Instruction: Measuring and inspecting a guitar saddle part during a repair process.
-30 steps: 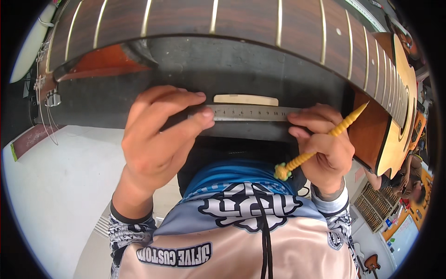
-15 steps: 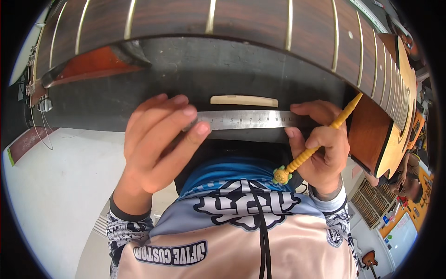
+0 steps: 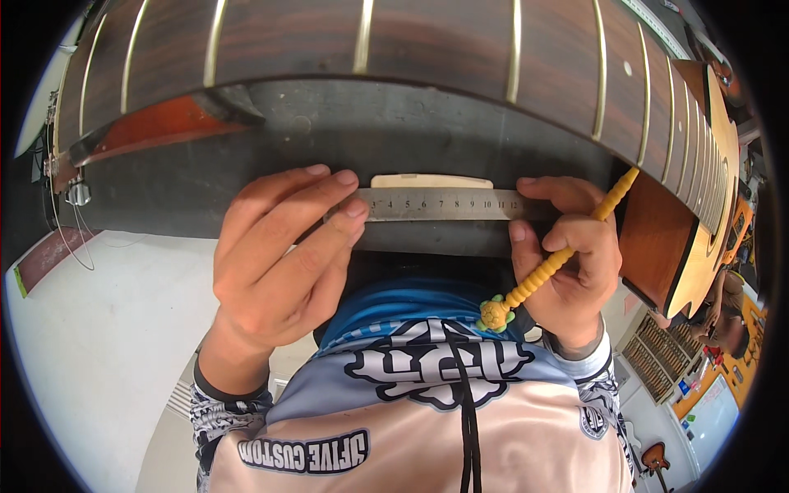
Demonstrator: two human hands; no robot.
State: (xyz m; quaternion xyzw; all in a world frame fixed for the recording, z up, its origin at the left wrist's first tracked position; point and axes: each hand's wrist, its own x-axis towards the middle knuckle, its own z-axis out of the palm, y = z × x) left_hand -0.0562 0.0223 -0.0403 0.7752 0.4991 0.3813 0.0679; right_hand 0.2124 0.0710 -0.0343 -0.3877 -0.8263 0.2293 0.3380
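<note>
A steel ruler lies crosswise on the dark surface, just below a cream, bone-like strip, which it meets or nearly meets. My left hand has its bent fingertips on the ruler's left end, hiding it. My right hand is at the ruler's right end, with fingertips around it, and also grips a yellow ridged pen-like stick with a small green-and-yellow figure on its lower end. The stick's tip points up at the guitar's fretboard that arches across the top of the view.
The dark bench runs behind both hands. A natural-wood guitar body stands at the right. A person is near an orange workbench with tools at far right. A slotted rack and another guitar are lower right.
Over the last second the ruler slid down from the cream strip, then back up toward it, both hands moving along with it. The fretboard appears slightly shifted in view.
</note>
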